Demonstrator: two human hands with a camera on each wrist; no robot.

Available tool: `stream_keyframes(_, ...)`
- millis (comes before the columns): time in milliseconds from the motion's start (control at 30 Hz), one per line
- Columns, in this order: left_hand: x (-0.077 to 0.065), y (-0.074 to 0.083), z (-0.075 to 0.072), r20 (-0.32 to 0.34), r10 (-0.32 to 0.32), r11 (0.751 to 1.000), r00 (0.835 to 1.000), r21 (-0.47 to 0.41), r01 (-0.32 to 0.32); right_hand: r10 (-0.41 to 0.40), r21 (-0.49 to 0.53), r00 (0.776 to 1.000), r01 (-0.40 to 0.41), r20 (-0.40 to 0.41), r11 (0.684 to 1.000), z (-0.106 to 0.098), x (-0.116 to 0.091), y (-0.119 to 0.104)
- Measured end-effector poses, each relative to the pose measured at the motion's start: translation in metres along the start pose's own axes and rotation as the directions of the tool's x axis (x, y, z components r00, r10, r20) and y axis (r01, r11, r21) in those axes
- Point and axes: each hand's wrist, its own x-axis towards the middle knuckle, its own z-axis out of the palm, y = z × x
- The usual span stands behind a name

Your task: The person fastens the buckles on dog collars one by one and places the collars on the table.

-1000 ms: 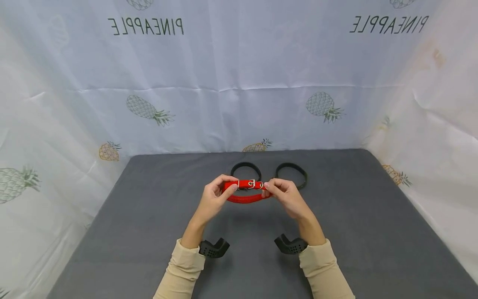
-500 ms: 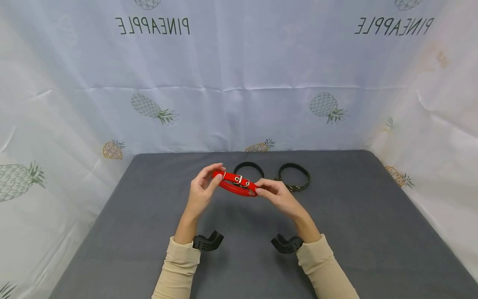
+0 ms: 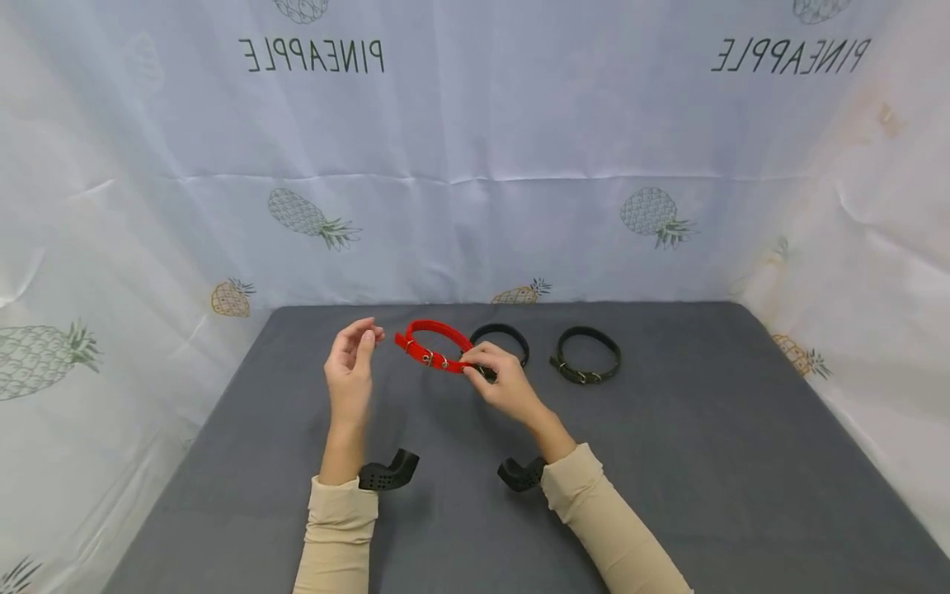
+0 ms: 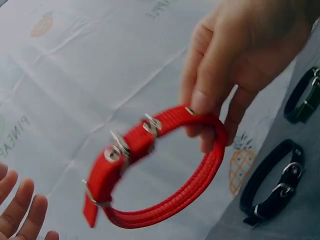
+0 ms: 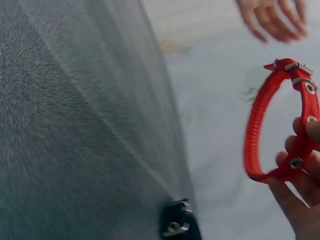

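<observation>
My right hand pinches a red collar at its right end and holds it up over the table. The collar is buckled into a loop; its metal buckle, eyelets and short strap tip show in the left wrist view, where the red strap spans the middle. Left of the collar, my left hand is raised with loosely bent fingers, holding nothing and apart from the strap. A black collar lies behind my right hand, which partly covers it. To its right lies a dark green collar, also buckled into a loop.
A dark grey cloth covers the table. Behind it and at both sides hangs a white curtain printed with pineapples. Each wrist carries a black camera mount.
My left hand has let go of the red collar and moved left. My right hand has carried the collar left, and its loop has turned to show more of its opening.
</observation>
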Motion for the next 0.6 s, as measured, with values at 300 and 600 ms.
stream_keyframes(300, 0.005, 0.004, -0.019, -0.142, -0.004, 0.997, 0.99, -0.075, -0.006, -0.035, -0.123, 0.998, 0.028, -0.053, 0.992, 0.037, 0.012, 0.016)
stream_keyframes(600, 0.006, 0.005, -0.02, -0.185, -0.033, 0.997, 0.982, -0.079, 0.019, 0.067, -0.181, 0.997, -0.062, 0.021, 0.982, 0.058, 0.026, 0.033)
